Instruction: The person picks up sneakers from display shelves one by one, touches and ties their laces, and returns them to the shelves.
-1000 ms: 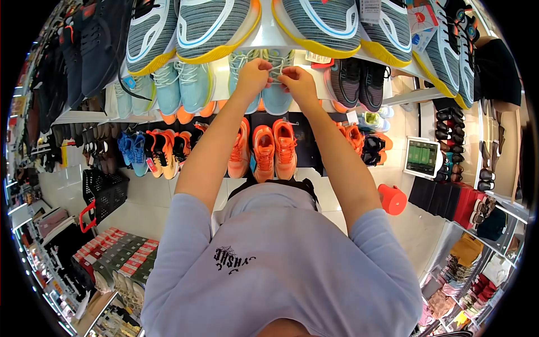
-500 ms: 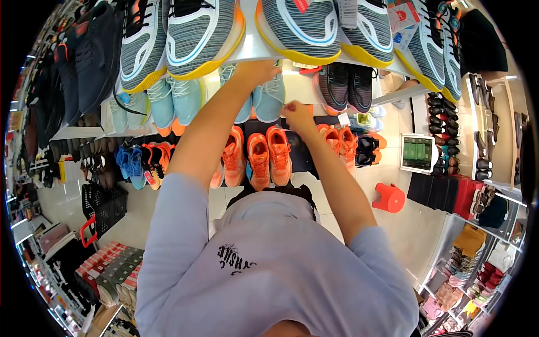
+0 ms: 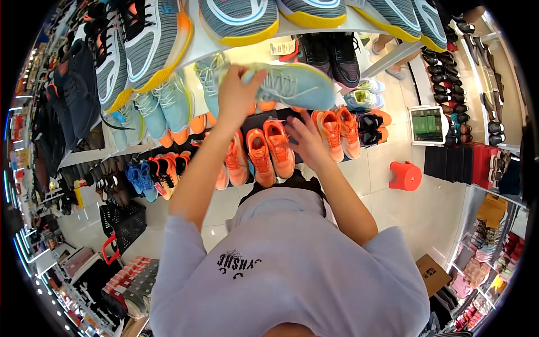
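My left hand (image 3: 237, 96) grips a light blue sneaker (image 3: 300, 87) by its heel end, with the toe pointing right and the white laces facing me. The sneaker is off the shelf, in front of the middle level. Below its toe my right hand (image 3: 306, 137) is open, fingers spread, apart from the sneaker. Orange sneakers (image 3: 279, 149) stand on the lower shelf beside and behind my right hand. Another light blue sneaker (image 3: 209, 84) remains on the middle shelf, partly covered by my left hand.
Grey sneakers with yellow soles (image 3: 238, 22) line the top shelf above my hands. Dark sneakers (image 3: 343, 59) stand right on the middle level. On the floor are a red stool (image 3: 405, 176) and a black basket (image 3: 123, 224). A metal shelf support (image 3: 390, 59) slants at right.
My left hand has lifted the light blue sneaker from the shelf and turned it sideways. My right hand has moved slightly down, its fingers now spread. The view has shifted.
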{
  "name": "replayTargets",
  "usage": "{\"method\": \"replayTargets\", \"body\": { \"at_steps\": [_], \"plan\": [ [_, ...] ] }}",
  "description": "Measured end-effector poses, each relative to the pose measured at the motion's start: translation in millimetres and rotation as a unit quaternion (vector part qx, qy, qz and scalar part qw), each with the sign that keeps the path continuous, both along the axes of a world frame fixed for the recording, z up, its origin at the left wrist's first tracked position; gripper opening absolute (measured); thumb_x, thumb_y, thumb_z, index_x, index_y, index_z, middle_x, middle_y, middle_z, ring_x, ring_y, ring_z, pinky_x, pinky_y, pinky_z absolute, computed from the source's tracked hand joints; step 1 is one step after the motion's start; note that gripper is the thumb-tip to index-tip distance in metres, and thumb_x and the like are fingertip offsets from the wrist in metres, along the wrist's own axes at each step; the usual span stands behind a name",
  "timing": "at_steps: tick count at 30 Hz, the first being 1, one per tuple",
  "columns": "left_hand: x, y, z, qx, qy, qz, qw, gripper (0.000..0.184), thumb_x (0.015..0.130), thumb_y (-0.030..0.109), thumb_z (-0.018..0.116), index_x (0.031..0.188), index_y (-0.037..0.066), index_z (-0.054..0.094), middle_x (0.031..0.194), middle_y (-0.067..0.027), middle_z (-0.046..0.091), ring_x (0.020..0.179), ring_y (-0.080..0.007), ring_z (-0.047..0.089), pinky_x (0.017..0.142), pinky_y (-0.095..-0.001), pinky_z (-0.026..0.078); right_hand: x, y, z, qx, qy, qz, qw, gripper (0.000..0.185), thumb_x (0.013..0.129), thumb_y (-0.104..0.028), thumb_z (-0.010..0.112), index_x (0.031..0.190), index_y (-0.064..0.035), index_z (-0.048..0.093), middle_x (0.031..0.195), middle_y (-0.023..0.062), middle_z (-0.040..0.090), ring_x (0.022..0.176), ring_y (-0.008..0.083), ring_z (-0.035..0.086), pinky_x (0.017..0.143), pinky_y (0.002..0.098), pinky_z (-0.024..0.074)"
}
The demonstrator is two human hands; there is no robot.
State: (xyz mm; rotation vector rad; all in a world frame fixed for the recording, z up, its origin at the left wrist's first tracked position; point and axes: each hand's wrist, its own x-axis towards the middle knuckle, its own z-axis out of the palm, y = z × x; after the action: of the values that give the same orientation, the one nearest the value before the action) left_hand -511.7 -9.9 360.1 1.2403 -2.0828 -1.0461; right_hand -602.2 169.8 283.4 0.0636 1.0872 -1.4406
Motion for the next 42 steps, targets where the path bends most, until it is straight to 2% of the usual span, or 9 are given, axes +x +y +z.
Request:
{"method": "replayTargets", "body": {
  "at_steps": [6,13,17,28,30,32,34,36,42],
  "plan": [
    [36,151,13,0.299,0.356,0.114,0.878,0.030,0.089,0.021,0.065,0.102,0.003,0.044,0.088,-0.0034,0.056,0.074,-0.0076,0.053,0.065,-0.0222,0.045,-5,18,39,-0.244,0.150,-0.157,0.945,0.078,0.081,-0.012,0.067,0.140,-0.0127,0.015,0.129,0.0114,0.040,0.116,0.0214,0.046,0.099,0.0358,0.0394],
    [103,207,69,0.447,0.226,-0.060,0.864,0.023,0.090,0.014,0.062,0.106,0.001,0.054,0.095,-0.0063,0.063,0.085,-0.0102,0.057,0.071,-0.0220,0.045,-17,26,52,-0.183,-0.028,0.030,0.982,0.064,0.079,-0.025,0.065,0.129,-0.0025,0.033,0.116,0.0142,0.051,0.105,0.0216,0.055,0.093,0.0359,0.0465],
    [122,202,87,-0.021,0.089,-0.016,0.996,0.028,0.076,0.010,0.072,0.100,0.001,0.061,0.104,-0.0130,0.059,0.099,-0.0244,0.055,0.088,-0.0345,0.043,-3,33,66,-0.168,-0.051,0.120,0.977,0.072,0.076,-0.030,0.066,0.132,-0.0035,0.030,0.119,0.0148,0.049,0.109,0.0224,0.054,0.093,0.0357,0.0468],
    [107,258,15,0.094,0.130,0.053,0.986,0.038,0.070,0.006,0.066,0.107,0.009,0.061,0.136,-0.0176,0.031,0.131,-0.0351,0.031,0.109,-0.0448,0.026,6,70,63,-0.039,0.074,0.389,0.917,0.084,0.093,-0.040,0.054,0.148,-0.0084,-0.001,0.140,0.0113,0.034,0.120,0.0206,0.044,0.100,0.0356,0.0384],
    [104,266,11,0.097,0.160,0.088,0.978,0.033,0.073,0.004,0.061,0.106,0.008,0.061,0.136,-0.0167,0.034,0.128,-0.0345,0.036,0.107,-0.0418,0.029,-5,75,89,0.025,0.129,0.427,0.895,0.076,0.090,-0.036,0.059,0.146,-0.0068,0.016,0.132,0.0120,0.044,0.112,0.0213,0.050,0.094,0.0360,0.0430],
    [100,273,7,0.099,0.160,0.124,0.974,0.031,0.075,0.003,0.058,0.105,0.007,0.061,0.135,-0.0167,0.037,0.127,-0.0341,0.038,0.106,-0.0402,0.030,-15,80,102,0.018,0.484,0.465,0.742,0.057,0.086,-0.027,0.065,0.134,-0.0068,0.040,0.114,0.0113,0.055,0.101,0.0213,0.056,0.083,0.0362,0.0480],
    [97,278,5,0.100,0.163,0.150,0.970,0.030,0.076,0.003,0.056,0.105,0.007,0.061,0.134,-0.0166,0.040,0.125,-0.0338,0.041,0.104,-0.0386,0.032,-9,95,101,-0.073,0.528,0.316,0.784,0.037,0.077,-0.019,0.072,0.110,-0.0064,0.058,0.099,0.0110,0.058,0.090,0.0232,0.058,0.074,0.0356,0.0497],
    [98,280,3,0.092,0.161,0.170,0.968,0.027,0.078,0.004,0.053,0.104,0.006,0.061,0.132,-0.0177,0.043,0.123,-0.0331,0.043,0.102,-0.0370,0.033,4,102,110,-0.348,0.690,0.281,0.569,0.030,0.072,-0.014,0.073,0.098,-0.0053,0.061,0.095,0.0113,0.056,0.085,0.0256,0.057,0.072,0.0353,0.0492],
    [112,284,0,0.087,0.181,0.172,0.964,0.024,0.084,0.002,0.046,0.104,0.002,0.061,0.132,-0.0205,0.045,0.122,-0.0335,0.045,0.101,-0.0372,0.035,47,108,99,-0.293,0.677,0.287,0.611,0.018,0.073,-0.010,0.070,0.089,-0.0051,0.063,0.099,0.0107,0.057,0.092,0.0288,0.052,0.078,0.0350,0.0460]
  ]
}}
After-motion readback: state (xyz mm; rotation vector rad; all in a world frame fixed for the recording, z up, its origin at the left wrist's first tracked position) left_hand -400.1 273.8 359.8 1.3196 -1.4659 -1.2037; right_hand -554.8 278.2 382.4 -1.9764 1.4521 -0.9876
